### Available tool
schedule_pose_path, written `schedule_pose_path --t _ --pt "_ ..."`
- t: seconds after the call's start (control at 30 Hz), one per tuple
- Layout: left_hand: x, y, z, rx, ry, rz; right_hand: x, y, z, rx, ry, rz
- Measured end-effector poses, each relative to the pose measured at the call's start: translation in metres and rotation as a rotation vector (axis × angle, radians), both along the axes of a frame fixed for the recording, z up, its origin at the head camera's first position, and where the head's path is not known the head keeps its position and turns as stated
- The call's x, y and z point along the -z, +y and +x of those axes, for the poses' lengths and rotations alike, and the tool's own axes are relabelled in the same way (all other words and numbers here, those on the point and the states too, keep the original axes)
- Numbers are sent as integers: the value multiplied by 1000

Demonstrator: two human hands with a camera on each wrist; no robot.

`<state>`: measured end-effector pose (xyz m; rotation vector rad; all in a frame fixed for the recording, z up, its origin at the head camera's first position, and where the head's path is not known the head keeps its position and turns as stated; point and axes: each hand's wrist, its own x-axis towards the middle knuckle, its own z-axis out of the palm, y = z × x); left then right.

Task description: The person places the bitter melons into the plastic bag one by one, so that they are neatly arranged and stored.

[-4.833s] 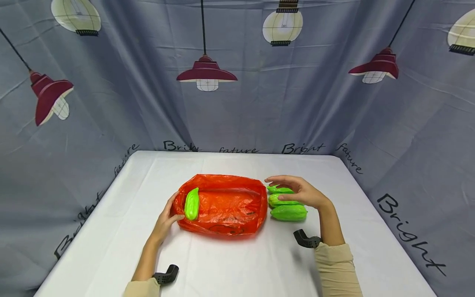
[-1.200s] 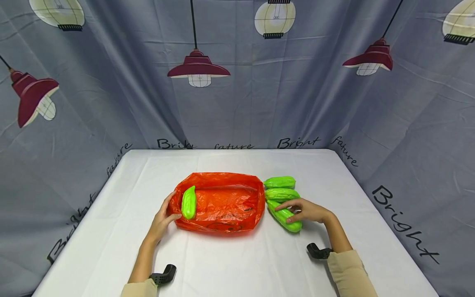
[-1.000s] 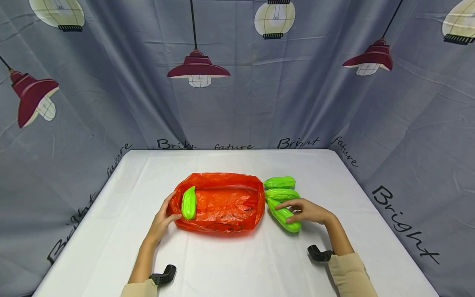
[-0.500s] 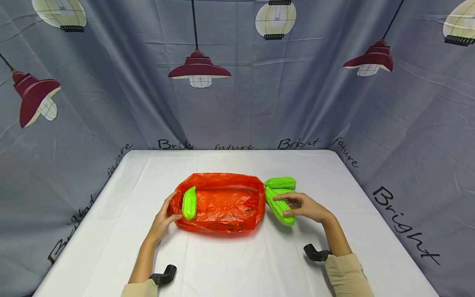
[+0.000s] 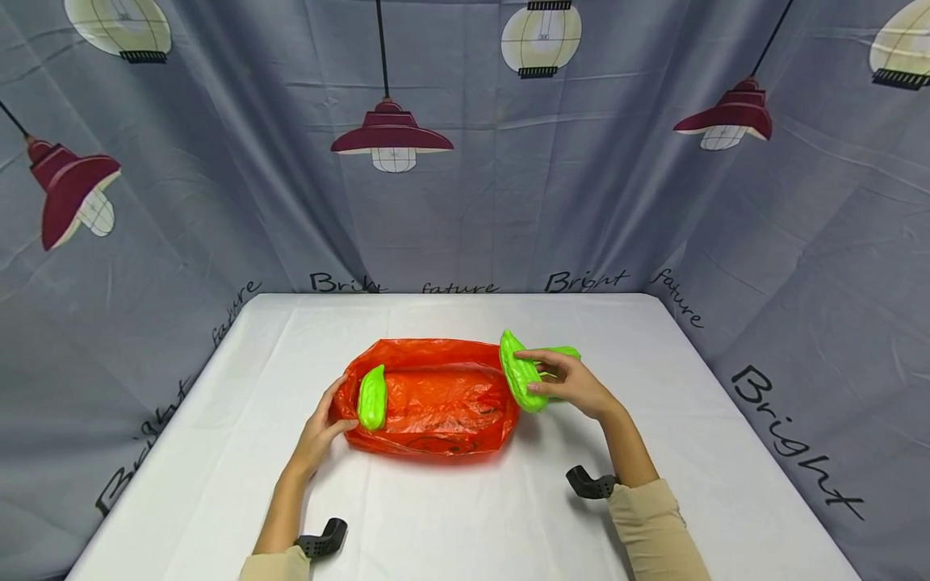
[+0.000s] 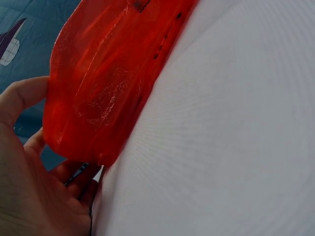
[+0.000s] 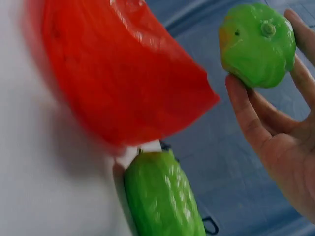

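My left hand (image 5: 321, 432) holds the left end of an opened red plastic bag (image 5: 443, 444); the left wrist view shows its thumb and fingers around the bag's end (image 6: 93, 103). Inside the bag, at the left, lies one green papaya (image 5: 373, 398). My right hand (image 5: 577, 386) grips another ribbed green papaya (image 5: 517, 371), tilted and raised at the bag's right rim, its stem end facing the right wrist camera. Behind that hand, partly hidden, further green papayas (image 5: 568, 352) lie on the table; the right wrist view shows one green papaya (image 7: 160, 196) beside the bag.
A white cloth (image 5: 450, 516) covers the table. Grey-blue curtains (image 5: 465, 218) printed with lamps and lettering stand around its back and sides. Black wrist cameras sit on both forearms.
My right hand went from above the papayas to the nearest one, angled it, then lifted it up and left to the bag's right rim. The left hand stays at the bag.
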<state>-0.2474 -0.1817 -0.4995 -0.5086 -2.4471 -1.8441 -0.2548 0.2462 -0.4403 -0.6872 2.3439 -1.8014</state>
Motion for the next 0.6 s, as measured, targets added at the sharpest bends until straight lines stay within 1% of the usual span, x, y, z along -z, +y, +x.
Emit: schedule_pose_path --t 0.13,0.3,0.5,0.6 --pt "0 0 1 6 -11 10 -3 -10 -3 10 20 -21" --pt "1 -1 1 11 3 8 -9 -23 -3 9 28 -41" --pt "2 -1 0 11 10 15 -24 -48 6 16 49 -59" --pt "2 -1 0 8 3 16 -26 -58 7 23 48 -62"
